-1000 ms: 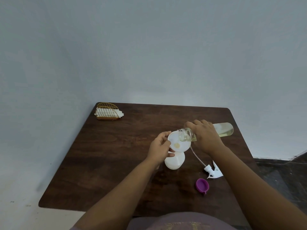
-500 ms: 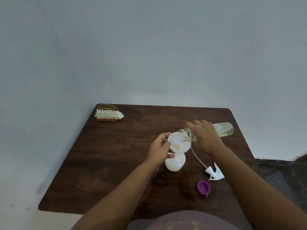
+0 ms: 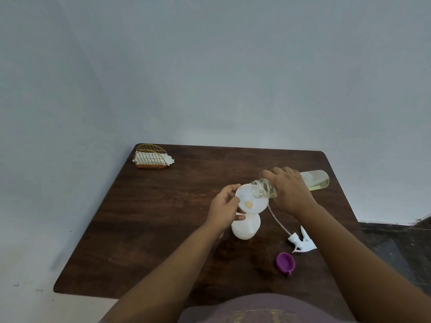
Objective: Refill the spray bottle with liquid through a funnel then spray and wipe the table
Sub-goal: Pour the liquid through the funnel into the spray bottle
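Observation:
A white spray bottle (image 3: 247,228) stands uncapped near the middle of the dark wooden table (image 3: 163,217). A white funnel (image 3: 250,202) sits in its neck, with yellowish liquid at the funnel's hole. My left hand (image 3: 225,208) pinches the funnel's left rim. My right hand (image 3: 290,191) grips a clear bottle (image 3: 314,180) of pale yellow liquid, tipped nearly flat with its open mouth over the funnel. The white spray head (image 3: 302,242) with its dip tube lies on the table to the right.
A purple cap (image 3: 285,262) lies near the front right of the table. A gold wire holder (image 3: 151,157) with white napkins stands at the far left corner. A grey wall rises behind the table; dark floor shows at the right.
The clear bottle stays tipped over the funnel and both hands keep their hold. Only a slight shift of the view shows.

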`<action>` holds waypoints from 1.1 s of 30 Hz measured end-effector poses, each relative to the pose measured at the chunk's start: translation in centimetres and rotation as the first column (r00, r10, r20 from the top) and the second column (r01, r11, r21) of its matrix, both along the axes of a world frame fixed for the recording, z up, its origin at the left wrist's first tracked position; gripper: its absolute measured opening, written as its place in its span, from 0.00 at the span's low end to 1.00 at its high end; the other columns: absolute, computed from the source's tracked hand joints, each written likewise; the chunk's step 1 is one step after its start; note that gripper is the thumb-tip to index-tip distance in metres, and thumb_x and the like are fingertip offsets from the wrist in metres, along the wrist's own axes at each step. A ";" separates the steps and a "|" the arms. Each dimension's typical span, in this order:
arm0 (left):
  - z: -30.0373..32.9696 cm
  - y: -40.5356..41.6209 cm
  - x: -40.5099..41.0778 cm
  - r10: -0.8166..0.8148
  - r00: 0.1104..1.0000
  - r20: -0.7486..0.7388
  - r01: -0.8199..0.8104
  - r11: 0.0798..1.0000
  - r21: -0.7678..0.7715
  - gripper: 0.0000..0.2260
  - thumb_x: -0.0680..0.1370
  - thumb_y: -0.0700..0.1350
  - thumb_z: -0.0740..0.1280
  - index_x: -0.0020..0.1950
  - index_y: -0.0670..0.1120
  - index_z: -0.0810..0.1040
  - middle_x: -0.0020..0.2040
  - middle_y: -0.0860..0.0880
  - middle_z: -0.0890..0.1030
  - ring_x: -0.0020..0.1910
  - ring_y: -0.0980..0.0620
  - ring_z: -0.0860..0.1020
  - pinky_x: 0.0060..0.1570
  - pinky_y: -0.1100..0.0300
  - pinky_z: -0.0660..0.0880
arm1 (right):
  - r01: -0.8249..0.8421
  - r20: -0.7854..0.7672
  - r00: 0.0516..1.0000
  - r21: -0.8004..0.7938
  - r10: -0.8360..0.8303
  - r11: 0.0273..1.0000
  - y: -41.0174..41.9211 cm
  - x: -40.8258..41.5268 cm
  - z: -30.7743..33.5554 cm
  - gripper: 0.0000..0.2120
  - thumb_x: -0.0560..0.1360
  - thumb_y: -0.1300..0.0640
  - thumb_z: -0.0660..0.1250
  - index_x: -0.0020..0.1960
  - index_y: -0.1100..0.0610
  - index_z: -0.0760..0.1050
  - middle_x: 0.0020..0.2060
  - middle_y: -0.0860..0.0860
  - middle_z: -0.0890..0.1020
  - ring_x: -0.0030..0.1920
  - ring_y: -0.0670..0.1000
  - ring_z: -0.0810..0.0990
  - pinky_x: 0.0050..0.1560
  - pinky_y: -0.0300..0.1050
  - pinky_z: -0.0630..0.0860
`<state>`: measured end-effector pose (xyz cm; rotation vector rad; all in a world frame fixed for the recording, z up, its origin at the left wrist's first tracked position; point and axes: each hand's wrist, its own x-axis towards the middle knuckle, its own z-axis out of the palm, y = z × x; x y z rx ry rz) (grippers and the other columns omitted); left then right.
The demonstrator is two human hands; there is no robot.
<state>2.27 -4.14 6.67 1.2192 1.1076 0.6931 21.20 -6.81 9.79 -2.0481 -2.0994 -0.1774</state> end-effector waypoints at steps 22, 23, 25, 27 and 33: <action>0.1 0.1 0.2 0.000 1.000 -0.006 0.000 1.000 0.008 0.14 0.81 0.39 0.62 0.64 0.51 0.74 0.55 0.52 0.80 0.45 0.48 0.82 0.41 0.55 0.83 | -0.004 0.021 1.000 -0.008 0.004 1.000 0.0 0.2 0.0 0.19 0.67 0.60 0.72 0.54 0.46 0.72 0.44 0.47 0.78 0.45 0.52 0.74 0.50 0.48 0.71; 0.1 0.1 0.2 0.001 1.000 -0.004 -0.001 1.000 0.006 0.14 0.81 0.39 0.62 0.65 0.51 0.74 0.56 0.51 0.80 0.44 0.49 0.82 0.42 0.54 0.83 | -0.004 0.019 1.000 -0.003 0.004 1.000 0.0 0.2 0.0 0.19 0.66 0.61 0.72 0.53 0.46 0.71 0.43 0.46 0.77 0.44 0.52 0.74 0.50 0.48 0.71; 0.0 0.0 0.2 0.004 1.000 0.002 -0.004 1.000 0.003 0.14 0.81 0.39 0.61 0.64 0.51 0.75 0.56 0.50 0.80 0.44 0.48 0.82 0.42 0.53 0.83 | -0.004 0.017 1.000 0.001 0.004 1.000 -0.1 0.3 0.0 0.19 0.66 0.61 0.71 0.53 0.46 0.71 0.43 0.46 0.77 0.44 0.52 0.74 0.49 0.48 0.71; 0.0 0.0 0.2 0.006 1.000 0.004 -0.006 1.000 0.003 0.14 0.81 0.38 0.61 0.63 0.52 0.75 0.56 0.50 0.80 0.44 0.48 0.82 0.42 0.53 0.83 | -0.006 0.023 1.000 -0.003 0.006 1.000 -0.1 0.3 0.0 0.20 0.66 0.61 0.71 0.53 0.46 0.71 0.43 0.46 0.77 0.44 0.52 0.74 0.49 0.48 0.71; 0.0 0.0 0.1 0.008 1.000 0.015 -0.008 1.000 -0.002 0.13 0.81 0.39 0.61 0.60 0.54 0.75 0.53 0.53 0.80 0.45 0.49 0.82 0.41 0.54 0.83 | 0.001 0.044 0.999 0.002 -0.001 1.000 0.0 0.3 -0.3 0.20 0.65 0.61 0.72 0.53 0.46 0.71 0.41 0.46 0.76 0.43 0.52 0.74 0.48 0.48 0.71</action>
